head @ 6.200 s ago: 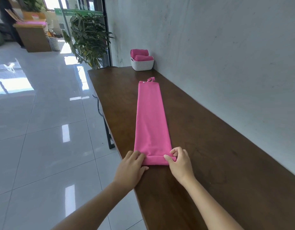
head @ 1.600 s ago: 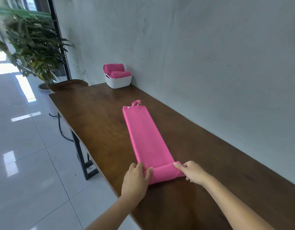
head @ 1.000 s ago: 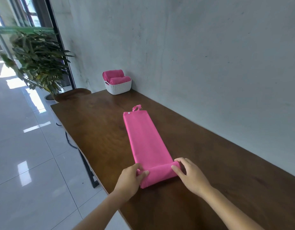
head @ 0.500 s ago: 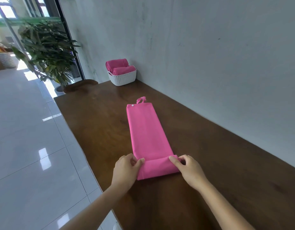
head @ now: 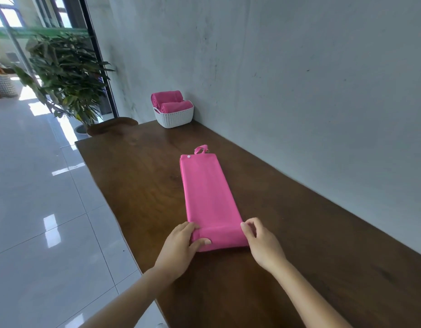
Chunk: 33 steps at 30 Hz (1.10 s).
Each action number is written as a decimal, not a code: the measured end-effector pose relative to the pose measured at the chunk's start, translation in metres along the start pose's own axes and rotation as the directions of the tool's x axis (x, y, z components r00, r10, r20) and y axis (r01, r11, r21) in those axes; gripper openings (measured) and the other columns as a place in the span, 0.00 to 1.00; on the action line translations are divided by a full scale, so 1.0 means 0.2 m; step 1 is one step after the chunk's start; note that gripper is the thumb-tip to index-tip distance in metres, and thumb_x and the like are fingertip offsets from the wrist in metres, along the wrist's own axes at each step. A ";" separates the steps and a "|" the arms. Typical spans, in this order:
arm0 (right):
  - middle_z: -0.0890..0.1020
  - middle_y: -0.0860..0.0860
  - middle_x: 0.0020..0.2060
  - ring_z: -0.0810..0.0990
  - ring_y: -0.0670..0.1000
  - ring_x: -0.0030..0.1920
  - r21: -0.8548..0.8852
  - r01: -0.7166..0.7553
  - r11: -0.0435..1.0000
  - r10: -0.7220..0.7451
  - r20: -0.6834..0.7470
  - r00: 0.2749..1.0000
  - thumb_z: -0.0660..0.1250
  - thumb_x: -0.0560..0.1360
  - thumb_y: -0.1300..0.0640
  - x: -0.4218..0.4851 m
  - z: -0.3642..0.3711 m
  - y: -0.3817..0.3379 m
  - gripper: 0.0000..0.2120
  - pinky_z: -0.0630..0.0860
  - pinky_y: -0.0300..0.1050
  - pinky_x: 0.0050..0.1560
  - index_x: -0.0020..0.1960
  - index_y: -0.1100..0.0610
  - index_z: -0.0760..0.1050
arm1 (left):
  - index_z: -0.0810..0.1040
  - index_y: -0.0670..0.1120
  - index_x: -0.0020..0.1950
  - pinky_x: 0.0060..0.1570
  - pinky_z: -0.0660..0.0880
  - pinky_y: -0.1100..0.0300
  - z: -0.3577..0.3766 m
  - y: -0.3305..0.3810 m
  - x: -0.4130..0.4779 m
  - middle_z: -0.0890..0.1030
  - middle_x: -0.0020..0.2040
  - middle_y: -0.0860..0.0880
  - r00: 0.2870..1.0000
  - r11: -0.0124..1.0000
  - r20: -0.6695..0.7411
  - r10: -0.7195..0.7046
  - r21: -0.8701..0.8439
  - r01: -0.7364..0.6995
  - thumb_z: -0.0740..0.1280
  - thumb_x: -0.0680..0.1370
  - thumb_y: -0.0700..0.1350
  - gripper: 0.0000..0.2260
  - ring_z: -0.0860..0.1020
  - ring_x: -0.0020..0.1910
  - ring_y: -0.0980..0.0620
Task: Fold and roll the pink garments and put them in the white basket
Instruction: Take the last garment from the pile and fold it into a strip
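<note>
Dark wooden desk (head: 138,185) along a grey wall (head: 299,79). We see a pink garment (head: 209,192) folded into a long narrow strip lying lengthwise on it, its near end turned into a short roll. Our left hand (head: 181,246) curls round the roll's left end, thumb on top. Our right hand (head: 264,245) has a curled grip at the right end, seemingly pinching the edge. The cloth looks light, soft and limp, so we judge the roll's two ends the best hold. A white basket (head: 176,118) holding two pink rolls (head: 168,98) stands well apart at the far end.
</note>
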State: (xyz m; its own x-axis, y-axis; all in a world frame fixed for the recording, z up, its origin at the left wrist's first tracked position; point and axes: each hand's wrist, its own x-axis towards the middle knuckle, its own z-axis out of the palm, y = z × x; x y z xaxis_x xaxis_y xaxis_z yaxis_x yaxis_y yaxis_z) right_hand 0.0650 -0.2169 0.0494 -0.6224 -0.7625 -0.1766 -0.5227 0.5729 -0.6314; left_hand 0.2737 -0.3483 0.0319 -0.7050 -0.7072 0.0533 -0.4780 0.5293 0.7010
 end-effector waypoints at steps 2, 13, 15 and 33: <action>0.77 0.47 0.62 0.75 0.46 0.52 -0.049 0.047 0.998 -0.045 0.022 0.999 0.50 0.82 0.35 -0.03 -0.01 0.00 0.20 0.71 0.42 0.45 0.68 0.44 0.66 | 0.77 0.52 0.55 0.48 0.77 0.61 -0.03 0.00 0.04 0.78 0.49 0.57 0.999 0.999 0.030 -0.026 -0.032 0.027 0.64 0.74 0.69 0.23 0.77 0.48 0.58; 0.70 0.43 0.66 0.73 0.46 0.62 -0.019 0.116 0.993 -0.112 0.155 0.982 0.64 0.76 0.33 -0.14 -0.01 0.05 0.30 0.74 0.43 0.59 0.74 0.36 0.60 | 0.84 0.43 0.51 0.40 0.78 0.64 -0.15 -0.06 0.14 0.85 0.47 0.45 0.909 0.928 0.375 -0.185 -0.239 0.287 0.69 0.66 0.74 0.35 0.82 0.40 0.54; 0.69 0.43 0.63 0.73 0.45 0.61 -0.027 0.114 0.993 -0.110 0.124 0.986 0.64 0.75 0.31 -0.14 -0.01 0.06 0.30 0.75 0.44 0.59 0.73 0.36 0.61 | 0.83 0.43 0.52 0.40 0.79 0.64 -0.13 -0.06 0.13 0.85 0.49 0.45 0.910 0.919 0.354 -0.215 -0.242 0.311 0.70 0.67 0.73 0.34 0.82 0.43 0.52; 0.78 0.47 0.55 0.80 0.48 0.52 -0.045 0.100 0.994 -0.088 0.215 0.973 0.61 0.74 0.27 0.06 -0.09 -0.08 0.24 0.77 0.45 0.49 0.62 0.41 0.66 | 0.62 0.56 0.79 0.70 0.67 0.61 -0.02 -0.12 -0.03 0.68 0.71 0.59 0.999 0.992 0.025 0.034 0.122 -0.037 0.65 0.76 0.68 0.34 0.66 0.68 0.61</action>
State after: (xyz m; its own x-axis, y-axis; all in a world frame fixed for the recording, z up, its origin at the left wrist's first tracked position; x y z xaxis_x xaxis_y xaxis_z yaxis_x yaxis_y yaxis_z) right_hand 0.0556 -0.2306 0.0705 -0.4343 -0.8566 -0.2787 -0.6077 0.5070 -0.6113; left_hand 0.2914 -0.3578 0.0171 -0.7339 -0.6766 0.0594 -0.5119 0.6085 0.6063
